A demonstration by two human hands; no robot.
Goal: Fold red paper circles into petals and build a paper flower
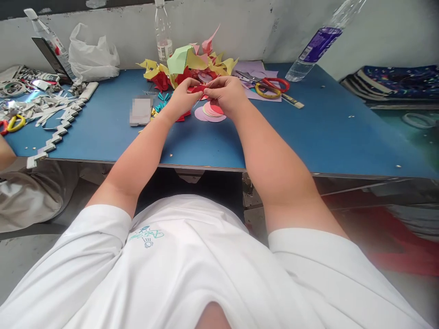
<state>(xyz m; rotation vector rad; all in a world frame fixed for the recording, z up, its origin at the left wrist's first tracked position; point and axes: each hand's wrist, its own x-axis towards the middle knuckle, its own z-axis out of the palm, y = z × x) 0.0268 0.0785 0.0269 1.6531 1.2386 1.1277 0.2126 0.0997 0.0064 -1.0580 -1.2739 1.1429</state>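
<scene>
Your blue tabletop (308, 132) is stretching across the middle of the frame, and your white shirt (195, 265) is filling the bottom. In the upper left, a spread of pale paper strips (46, 112) is lying on the table, with a zigzag folded chain (63, 128) running along its right side and hanging over the front edge; a co-worker's arm (4, 153) is showing at the left border. At upper centre, a heap of crumpled yellow, red, pink and green paper scraps (187, 61) is sitting just beyond your hands. A clear bottle with a purple label (320, 43) is leaning at upper right, a white plastic bag (94, 57) is slumping at upper left, and another clear bottle (163, 27) is standing behind the heap. Your left hand (187, 97) and right hand (229, 95) are meeting at upper centre, their fingers curling nearly closed. Right of them, red-and-yellow-handled scissors (272, 88) are resting on purple paper sheets (255, 95). Below your hands, a fanned stack of pink and red paper circles (210, 114) is lying on the table, and small teal folded pieces (160, 103) are clustering to the left. Between your fingertips, both hands are pinching a small red paper piece (198, 88), its exact shape being partly hidden.
</scene>
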